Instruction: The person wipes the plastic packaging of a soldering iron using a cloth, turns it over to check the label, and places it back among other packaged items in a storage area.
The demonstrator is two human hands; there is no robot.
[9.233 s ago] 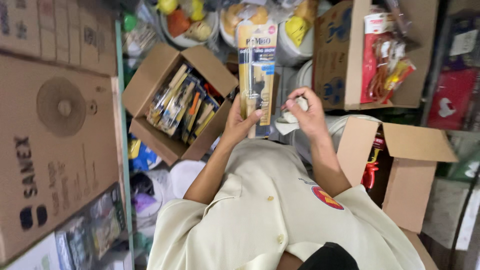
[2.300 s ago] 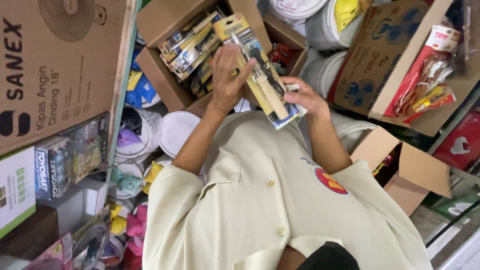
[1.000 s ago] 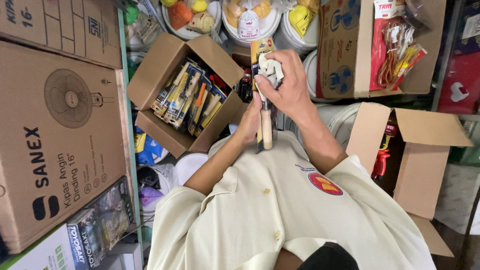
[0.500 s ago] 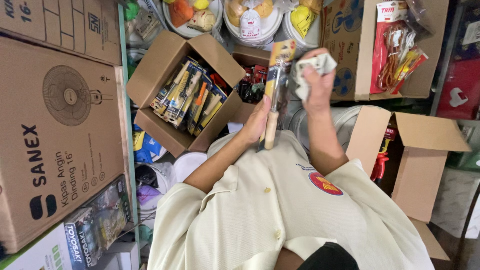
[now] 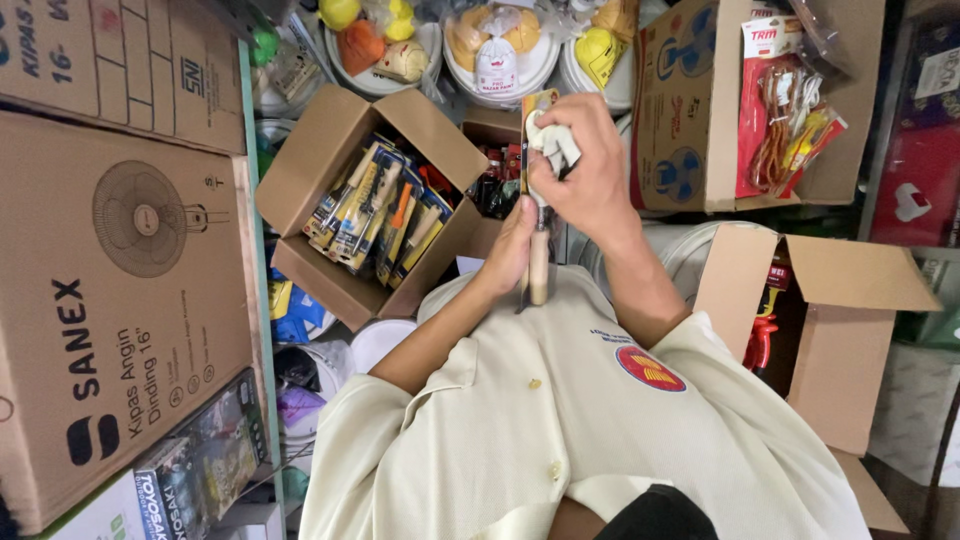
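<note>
My left hand (image 5: 512, 252) grips the lower end of a long carded tool package (image 5: 538, 262) with a wooden handle, held upright and edge-on in front of my chest. My right hand (image 5: 588, 172) is closed on a white cloth (image 5: 550, 140) and presses it against the upper part of that package. Just left of my hands an open cardboard box (image 5: 300, 170) holds several similar yellow-and-blue tool packages (image 5: 385, 205).
A large fan carton (image 5: 120, 300) stands at the left. At the upper right another carton (image 5: 680, 110) carries hanging packets (image 5: 790, 100). An open box (image 5: 840, 320) with a red item sits at the right. White bowls with wrapped goods (image 5: 495, 55) are stacked beyond my hands.
My right hand with the cloth has slid from the top of the package down over its upper part. The package stays upright in my left hand.
</note>
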